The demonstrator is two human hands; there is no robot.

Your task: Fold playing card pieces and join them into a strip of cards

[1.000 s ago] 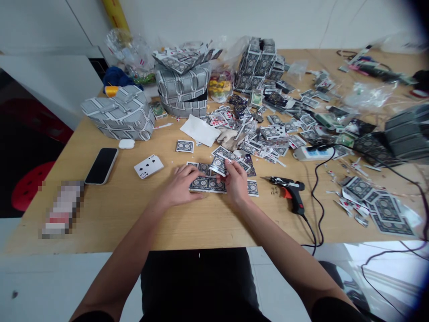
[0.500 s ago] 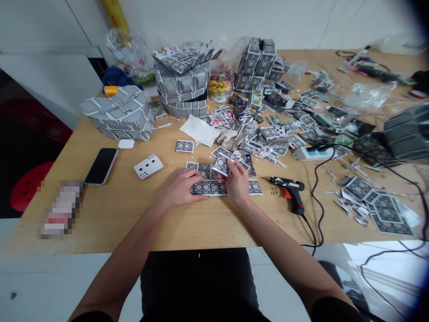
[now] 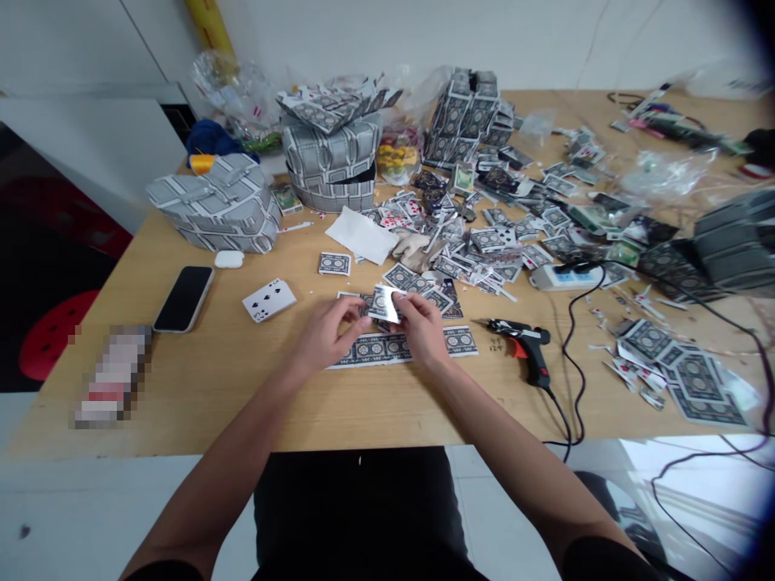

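Just beyond the long card strip (image 3: 396,347), a patterned card (image 3: 381,303) is pinched in the right hand (image 3: 425,327)'s grip; beside it, the left hand (image 3: 327,335)'s grip is slightly spread, contact unclear. Right of the strip, handwriting (image 3: 496,345) is too small to be read; left, spades are shown on a playing card (image 3: 268,300).

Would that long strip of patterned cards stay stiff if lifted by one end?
The long strip of patterned cards would probably sag, being thin and long for its width. It should feel light, since it looks like paper card. Pushed, it would likely slide rather than roll, as it lies flat on the wooden table.
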